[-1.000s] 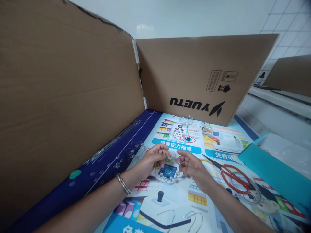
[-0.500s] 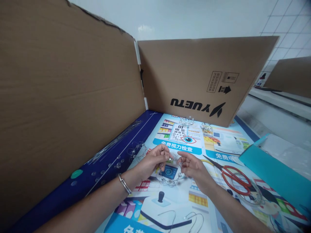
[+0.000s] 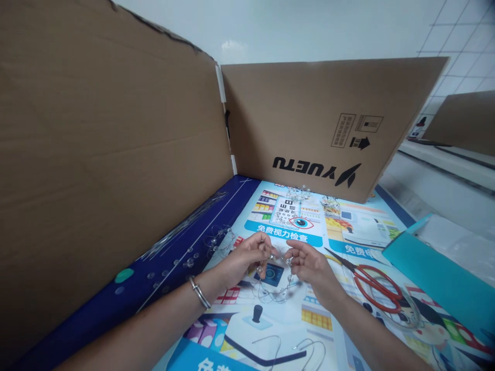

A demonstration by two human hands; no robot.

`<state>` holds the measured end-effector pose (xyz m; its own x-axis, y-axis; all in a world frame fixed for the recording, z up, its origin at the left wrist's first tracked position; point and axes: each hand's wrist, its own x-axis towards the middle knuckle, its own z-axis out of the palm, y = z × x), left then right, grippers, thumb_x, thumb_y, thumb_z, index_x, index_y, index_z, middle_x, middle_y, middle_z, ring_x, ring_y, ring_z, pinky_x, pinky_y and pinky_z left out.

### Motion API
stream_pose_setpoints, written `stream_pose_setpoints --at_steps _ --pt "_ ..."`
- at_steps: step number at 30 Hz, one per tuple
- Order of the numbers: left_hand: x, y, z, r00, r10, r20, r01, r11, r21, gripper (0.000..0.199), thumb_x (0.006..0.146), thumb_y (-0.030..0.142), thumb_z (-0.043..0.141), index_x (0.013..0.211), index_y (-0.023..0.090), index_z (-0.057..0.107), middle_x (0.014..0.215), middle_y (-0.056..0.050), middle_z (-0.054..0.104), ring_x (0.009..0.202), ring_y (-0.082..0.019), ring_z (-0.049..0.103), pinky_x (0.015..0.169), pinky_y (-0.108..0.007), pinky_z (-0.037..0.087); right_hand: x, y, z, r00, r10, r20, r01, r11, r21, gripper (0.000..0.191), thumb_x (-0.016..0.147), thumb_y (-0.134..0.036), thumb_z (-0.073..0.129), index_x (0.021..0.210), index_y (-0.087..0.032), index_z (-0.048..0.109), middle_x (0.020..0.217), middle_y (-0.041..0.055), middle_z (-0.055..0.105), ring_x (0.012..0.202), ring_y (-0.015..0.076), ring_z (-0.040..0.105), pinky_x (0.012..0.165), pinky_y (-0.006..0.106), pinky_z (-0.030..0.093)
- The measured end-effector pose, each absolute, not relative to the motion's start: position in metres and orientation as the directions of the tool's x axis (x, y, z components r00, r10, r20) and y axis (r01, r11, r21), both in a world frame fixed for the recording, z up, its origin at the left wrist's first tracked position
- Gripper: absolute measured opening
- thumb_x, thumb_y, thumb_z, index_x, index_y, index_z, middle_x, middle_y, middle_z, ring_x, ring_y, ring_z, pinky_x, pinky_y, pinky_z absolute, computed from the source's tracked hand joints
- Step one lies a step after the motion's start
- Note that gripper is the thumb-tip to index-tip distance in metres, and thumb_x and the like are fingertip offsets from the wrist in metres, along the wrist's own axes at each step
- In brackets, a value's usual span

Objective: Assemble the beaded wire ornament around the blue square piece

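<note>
A loop of thin wire strung with clear beads, a beaded wire garland, hangs between my two hands just over the printed table cover. My left hand, with a silver bracelet at the wrist, pinches the upper left part of the loop between thumb and fingers. My right hand has curled fingers closed on the loop's right side near a bead. Several cut wire pieces lie below the hands. Another tangle of beaded wire rests left of my left hand, with loose clear beads beside it.
Red-handled scissors lie to the right over a coil of clear wire. A turquoise box stands further right. Straight wires lie along the left cardboard panel. A second panel stands behind, with beaded bunches before it.
The beaded loop has shifted slightly down and right, and its beads near the fingers have turned. Both hands keep their hold, with the right hand moved a little to the right.
</note>
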<state>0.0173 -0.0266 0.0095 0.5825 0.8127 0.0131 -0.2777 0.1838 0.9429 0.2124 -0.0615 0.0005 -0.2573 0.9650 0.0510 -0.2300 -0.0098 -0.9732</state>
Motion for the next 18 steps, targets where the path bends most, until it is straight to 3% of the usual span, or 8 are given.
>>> stream_pose_setpoints --at_steps 9,14,18 --pt "0.0145 -0.0252 0.0071 0.589 0.807 -0.025 -0.216 0.188 0.958 0.017 0.073 0.022 0.059 0.085 0.018 0.047 0.094 -0.004 0.063 0.047 -0.008 0.058 0.044 -0.018 0.035 0.2139 -0.0603 -0.0022 -0.251 0.962 0.11 -0.242 0.047 -0.969 0.053 0.065 -0.015 0.059 0.116 -0.023 0.049 0.099 0.0065 0.058 0.064 0.0119 0.05 0.059 0.028 0.041" --pt "0.015 -0.0278 0.012 0.592 0.803 -0.069 -0.156 0.198 0.968 0.016 0.079 0.03 0.056 0.087 0.018 0.049 0.085 -0.004 0.063 0.06 -0.011 0.06 0.05 -0.019 0.036 0.2145 -0.0608 -0.0011 -0.275 0.957 0.096 -0.236 0.03 -0.971 0.05 0.066 -0.015 0.06 0.114 -0.022 0.049 0.1 0.0068 0.059 0.062 0.0106 0.051 0.055 0.025 0.038" --pt "0.0196 -0.0265 0.0116 0.551 0.824 -0.13 -0.094 0.216 0.972 0.024 0.078 0.035 0.057 0.096 0.021 0.049 0.071 0.0 0.059 0.06 -0.012 0.059 0.049 -0.019 0.036 0.214 -0.0612 0.0004 -0.305 0.95 0.073 -0.231 0.001 -0.973 0.048 0.067 -0.016 0.06 0.114 -0.022 0.048 0.1 0.0073 0.06 0.06 0.0098 0.051 0.05 0.022 0.035"
